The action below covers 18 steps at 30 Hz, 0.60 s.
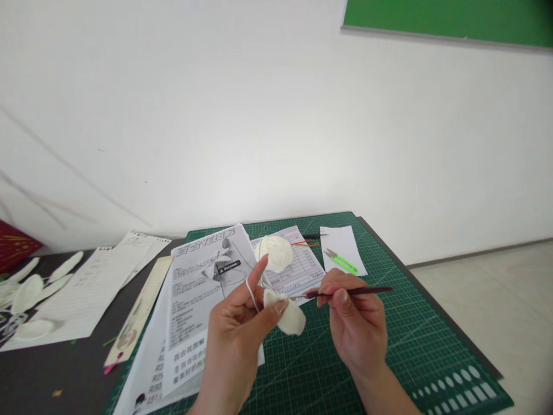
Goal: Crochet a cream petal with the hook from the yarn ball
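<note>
A small white crocheted piece is pinched between the thumb and fingers of my left hand. White yarn loops round my left fingers, and the index finger points up. My right hand grips a dark red crochet hook. The hook's thin metal end reaches the upper edge of the white piece; its very tip is too small to make out. Behind my left index finger a ball of white yarn sits on a printed sheet.
Printed pattern pages lie left on the green cutting mat. Green-handled snips rest on white paper at the back right. Farther left are a bookmark-like strip, lined sheets and white petal-shaped pieces.
</note>
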Motion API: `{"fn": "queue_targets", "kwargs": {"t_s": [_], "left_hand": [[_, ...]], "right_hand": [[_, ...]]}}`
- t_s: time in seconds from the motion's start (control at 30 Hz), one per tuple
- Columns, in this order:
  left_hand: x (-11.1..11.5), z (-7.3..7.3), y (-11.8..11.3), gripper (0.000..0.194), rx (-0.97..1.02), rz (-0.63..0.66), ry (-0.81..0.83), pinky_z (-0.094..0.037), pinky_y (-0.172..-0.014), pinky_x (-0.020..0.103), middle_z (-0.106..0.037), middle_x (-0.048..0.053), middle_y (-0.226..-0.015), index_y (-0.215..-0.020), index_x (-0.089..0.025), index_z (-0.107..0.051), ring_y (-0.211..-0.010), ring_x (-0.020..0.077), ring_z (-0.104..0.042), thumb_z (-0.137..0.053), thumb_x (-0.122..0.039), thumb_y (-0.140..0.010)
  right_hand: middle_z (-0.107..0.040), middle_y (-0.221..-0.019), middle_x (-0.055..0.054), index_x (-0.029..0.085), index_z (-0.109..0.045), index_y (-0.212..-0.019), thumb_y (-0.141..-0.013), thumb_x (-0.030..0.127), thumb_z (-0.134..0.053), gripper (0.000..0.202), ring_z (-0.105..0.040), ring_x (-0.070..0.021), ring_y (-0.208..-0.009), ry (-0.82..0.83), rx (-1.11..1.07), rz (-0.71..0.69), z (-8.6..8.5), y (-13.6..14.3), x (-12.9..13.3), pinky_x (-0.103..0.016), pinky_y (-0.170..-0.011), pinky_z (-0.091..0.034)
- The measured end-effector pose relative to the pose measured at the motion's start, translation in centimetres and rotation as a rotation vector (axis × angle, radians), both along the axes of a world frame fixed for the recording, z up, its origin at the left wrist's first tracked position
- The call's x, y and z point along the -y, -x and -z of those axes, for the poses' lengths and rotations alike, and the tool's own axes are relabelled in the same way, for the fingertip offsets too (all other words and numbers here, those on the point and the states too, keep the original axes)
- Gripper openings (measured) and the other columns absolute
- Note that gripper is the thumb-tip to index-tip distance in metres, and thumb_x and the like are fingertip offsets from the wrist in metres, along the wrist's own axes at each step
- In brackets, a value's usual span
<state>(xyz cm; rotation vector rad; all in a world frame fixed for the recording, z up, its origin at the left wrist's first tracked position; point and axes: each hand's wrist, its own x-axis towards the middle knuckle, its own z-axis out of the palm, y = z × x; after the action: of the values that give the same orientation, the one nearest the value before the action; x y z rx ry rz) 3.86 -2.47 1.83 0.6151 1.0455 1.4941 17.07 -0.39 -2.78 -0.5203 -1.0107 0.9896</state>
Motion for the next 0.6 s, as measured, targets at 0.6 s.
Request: {"fn": "queue_targets", "kwargs": {"t_s": [0.6], "left_hand": [[0.08, 0.86, -0.09, 0.050, -0.191, -0.072, -0.063, -0.048, -0.071, 0.018, -0.061, -0.008, -0.061, -0.109, -0.026, -0.072, -0.063, 0.0083, -0.056, -0.080, -0.015, -0.060]], "right_hand": [[-0.062, -0.075, -0.004, 0.019, -0.068, -0.093, -0.090, 0.014, -0.052, 0.017, -0.056, -0.0180, -0.072, -0.202, 0.227, 0.125, 0.22, -0.31, 0.81, -0.035, -0.063, -0.048]]}}
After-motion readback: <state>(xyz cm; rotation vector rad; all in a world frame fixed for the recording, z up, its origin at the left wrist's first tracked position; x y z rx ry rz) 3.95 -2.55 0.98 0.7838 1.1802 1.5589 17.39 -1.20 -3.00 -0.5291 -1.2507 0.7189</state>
